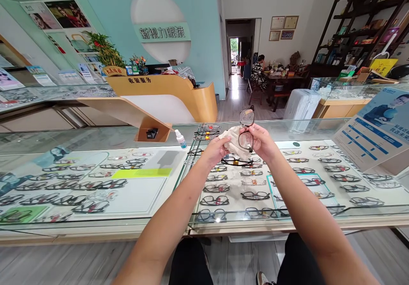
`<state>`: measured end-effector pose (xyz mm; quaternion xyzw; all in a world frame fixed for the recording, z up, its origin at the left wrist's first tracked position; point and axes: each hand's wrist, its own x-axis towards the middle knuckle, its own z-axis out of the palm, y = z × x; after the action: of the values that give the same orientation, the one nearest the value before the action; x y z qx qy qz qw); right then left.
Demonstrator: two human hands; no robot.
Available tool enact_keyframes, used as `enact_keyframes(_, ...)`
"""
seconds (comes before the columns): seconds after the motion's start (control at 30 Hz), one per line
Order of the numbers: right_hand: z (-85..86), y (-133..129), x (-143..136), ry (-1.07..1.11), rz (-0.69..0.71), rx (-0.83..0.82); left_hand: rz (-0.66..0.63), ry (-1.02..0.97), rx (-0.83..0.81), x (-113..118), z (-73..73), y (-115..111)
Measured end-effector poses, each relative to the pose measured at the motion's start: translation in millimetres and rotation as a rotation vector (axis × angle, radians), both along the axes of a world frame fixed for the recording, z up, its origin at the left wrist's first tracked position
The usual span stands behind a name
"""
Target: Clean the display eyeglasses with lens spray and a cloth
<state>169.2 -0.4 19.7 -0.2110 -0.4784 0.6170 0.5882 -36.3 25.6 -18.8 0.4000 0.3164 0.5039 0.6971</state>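
Note:
My right hand (262, 141) is closed on a pair of dark-framed eyeglasses (247, 117), held up on end above the glass counter. In my left hand (217, 151) is a crumpled off-white cloth (232, 140), pinched between thumb and fingers. The cloth lies against or just behind the lower lens; exactly where it touches is hard to see. Below the hands, a black pair of glasses (236, 162) rests on the countertop. A small white spray bottle (180, 139) stands on the glass to the left of my left hand.
Under the glass counter (153, 221) lie rows of spectacle frames. A wooden box-like stand (153, 132) is at the left, a blue-and-white sign (377, 127) at the right. Farther back are a cash desk (198, 99), a wrapped suitcase (302, 109) and a seated person (258, 73).

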Motion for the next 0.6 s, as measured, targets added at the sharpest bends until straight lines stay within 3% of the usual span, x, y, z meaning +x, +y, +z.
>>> enact_keyframes(0.13,3.7,-1,4,-0.001,-0.029,-0.003,0.027,0.04,0.006,-1,4.5,-5)
enact_keyframes(0.3,4.7,0,5,-0.012,-0.042,0.011,-0.071,0.048,0.065,-4,10.8,-12)
enact_keyframes(0.6,3.6,0,4,-0.062,-0.078,0.024,-0.074,-0.069,0.127,-1,12.7,-18)
